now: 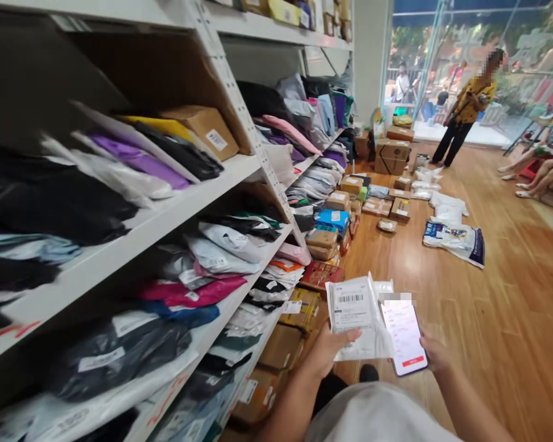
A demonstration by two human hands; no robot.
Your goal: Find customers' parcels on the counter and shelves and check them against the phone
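The left hand (328, 348) is grasping a white parcel (364, 347) by its lower left side, the thumb resting below the barcode (351, 298). The right hand (435, 355) is gripping a phone (404, 341) along its right edge. Both items are being held side by side above the wooden floor (493, 319). For dependable reading, the parcel should be lying flat, its barcode facing upward unobstructed, the screen tilting toward the viewer.

The white metal shelving rack (175, 215) bears plastic mailers, among them a purple mailer (141, 161) and a magenta mailer (203, 291), plus a cardboard box (203, 132). On the wood-plank floor (498, 319) lie cartons (391, 156) and a blue-and-white plastic bag (456, 240).
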